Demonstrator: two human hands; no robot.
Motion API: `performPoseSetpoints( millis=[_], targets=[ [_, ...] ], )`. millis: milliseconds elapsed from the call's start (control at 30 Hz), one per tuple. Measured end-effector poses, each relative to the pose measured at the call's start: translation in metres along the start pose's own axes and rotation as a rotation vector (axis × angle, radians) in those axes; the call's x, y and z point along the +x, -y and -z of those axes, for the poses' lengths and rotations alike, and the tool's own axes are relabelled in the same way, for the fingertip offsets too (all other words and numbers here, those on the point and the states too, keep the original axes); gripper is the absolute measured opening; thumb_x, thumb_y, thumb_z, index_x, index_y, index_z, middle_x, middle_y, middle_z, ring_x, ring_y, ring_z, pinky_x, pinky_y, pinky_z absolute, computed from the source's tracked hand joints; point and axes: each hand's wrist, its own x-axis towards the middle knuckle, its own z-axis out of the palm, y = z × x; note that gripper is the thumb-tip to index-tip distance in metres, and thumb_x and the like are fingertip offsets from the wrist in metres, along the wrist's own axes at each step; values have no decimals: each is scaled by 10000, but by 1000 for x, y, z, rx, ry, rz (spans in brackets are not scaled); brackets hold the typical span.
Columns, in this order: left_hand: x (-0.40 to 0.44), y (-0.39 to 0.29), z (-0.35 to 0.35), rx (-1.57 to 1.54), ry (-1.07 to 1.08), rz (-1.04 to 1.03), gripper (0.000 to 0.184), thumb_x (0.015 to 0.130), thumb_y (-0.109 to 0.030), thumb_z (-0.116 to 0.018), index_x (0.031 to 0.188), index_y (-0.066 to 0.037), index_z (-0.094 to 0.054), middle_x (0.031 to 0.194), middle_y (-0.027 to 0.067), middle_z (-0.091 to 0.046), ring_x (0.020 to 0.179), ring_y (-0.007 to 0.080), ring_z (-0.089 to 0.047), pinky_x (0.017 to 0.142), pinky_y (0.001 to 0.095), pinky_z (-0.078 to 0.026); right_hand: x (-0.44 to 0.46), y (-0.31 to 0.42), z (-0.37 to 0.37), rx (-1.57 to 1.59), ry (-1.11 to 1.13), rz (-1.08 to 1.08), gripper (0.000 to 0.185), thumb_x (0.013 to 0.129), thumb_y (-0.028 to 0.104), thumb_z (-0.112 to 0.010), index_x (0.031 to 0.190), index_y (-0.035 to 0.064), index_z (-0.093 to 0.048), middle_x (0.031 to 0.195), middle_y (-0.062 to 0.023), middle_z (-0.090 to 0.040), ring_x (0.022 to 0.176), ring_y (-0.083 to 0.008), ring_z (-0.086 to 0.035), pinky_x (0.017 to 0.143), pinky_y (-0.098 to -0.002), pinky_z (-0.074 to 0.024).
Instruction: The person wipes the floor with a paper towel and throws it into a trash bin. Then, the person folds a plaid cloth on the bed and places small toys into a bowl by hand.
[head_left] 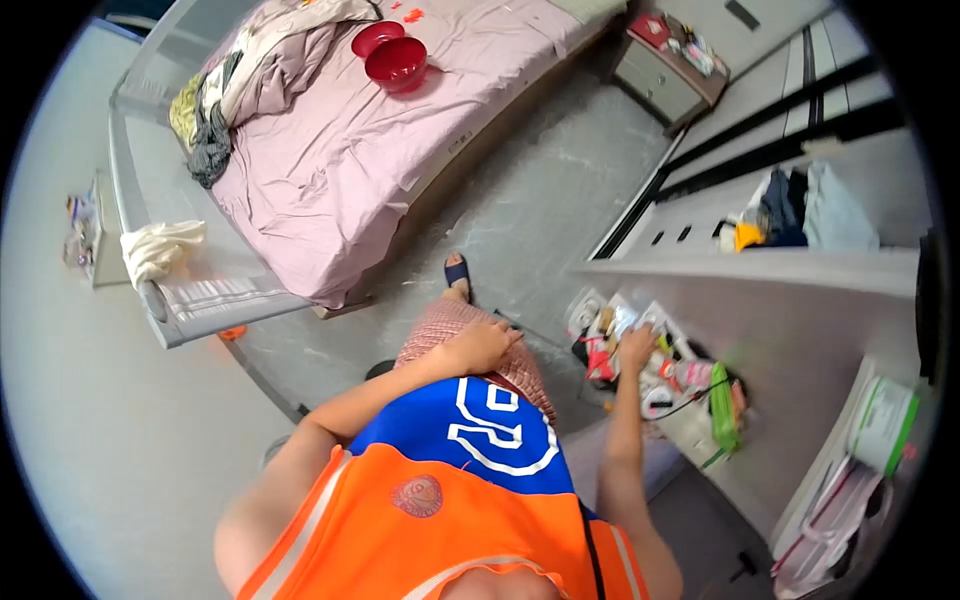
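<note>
My left hand point(482, 346) rests on my thigh, over the reddish patterned trousers point(440, 325), with its fingers laid out and nothing visible in them. To the right, my right hand point(637, 348) reaches down into a cluttered row of small items. Its fingertips are among them, and what they touch is hidden. Around it lie a red and white packet point(600, 362), a pink bottle-like item point(693, 374), a round white item point(657, 402) and a bright green pouch point(722, 405). A dark cord point(690, 402) crosses near the pouch.
A bed point(320, 170) with pink sheets bears two red bowls point(396, 65) and rumpled bedding point(285, 60). A nightstand point(655, 80) stands beyond. Folded clothes point(785, 210) lie on a shelf at right, above a white and green tub point(885, 425). White cloth point(160, 250) hangs on the bed rail.
</note>
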Motion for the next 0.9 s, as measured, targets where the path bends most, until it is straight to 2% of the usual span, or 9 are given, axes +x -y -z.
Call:
performPoseSetpoints(
  millis=[67,133,200,400,533,600,667,767,900],
  targets=[
    [8,21,9,118,91,-19,355,815,-250,-580,1090,-26,-572,1025,191,-591,940,348,-595,786,464,-469,-9,15,-4,153,-20,-23,376,777,184,-570,1088,-21,-522,1014,-315,-546,965,-429,-556,870,-526,-424],
    [13,27,45,91,87,-16,351,813,-250,-586,1085,-28,-566,1006,187,-593,927,346,-600,772,460,-472,-9,-5,-72,227,-169,207,336,776,128,-537,1082,-11,-523,999,-273,-561,875,-369,-601,753,-471,-488],
    [20,46,88,82,90,-11,348,811,-250,-593,1079,-30,-561,988,182,-594,914,344,-605,759,456,-475,-2,-13,-150,511,190,-92,307,775,52,-492,1079,16,-515,932,-200,-570,728,-274,-611,610,-366,-511],
    [8,101,245,-65,-390,-79,249,837,-174,-590,1029,-16,-577,922,143,-595,884,311,-591,769,415,-465,-46,154,-107,1530,508,-350,304,775,-42,-464,1067,34,-506,787,-84,-512,606,-182,-529,520,-318,-481],
    [-59,81,390,-170,-1047,-178,201,803,-2,-565,1004,4,-569,904,108,-619,847,218,-589,762,336,-449,-22,290,-14,1499,568,-10,106,853,31,-485,933,77,-536,769,-32,-534,598,-139,-524,509,-270,-461],
    [-105,55,439,95,-1415,-349,213,816,-40,-506,1013,23,-557,896,138,-606,838,233,-582,753,350,-455,-19,362,61,1543,543,169,60,880,97,-491,914,94,-540,777,-16,-541,586,-112,-505,490,-240,-415],
    [-142,39,475,336,-1604,-508,217,815,-42,-508,1017,21,-557,894,135,-604,833,230,-579,749,347,-454,-29,427,168,1972,774,180,84,863,106,-487,925,82,-539,806,-3,-528,612,-86,-445,470,-209,-336],
    [-162,32,528,613,-1527,-578,222,814,-46,-513,1022,18,-557,890,132,-602,826,226,-575,743,343,-454,-61,477,328,1982,881,849,142,819,66,-483,949,90,-534,820,-25,-483,582,-66,-365,424,-177,-249],
    [-152,42,578,775,-1170,-436,229,812,-51,-518,1029,14,-557,886,127,-600,816,220,-569,735,337,-452,-103,512,439,1630,645,1565,144,822,68,-486,959,84,-528,804,-22,-476,572,-66,-363,422,-179,-252]
  ],
)
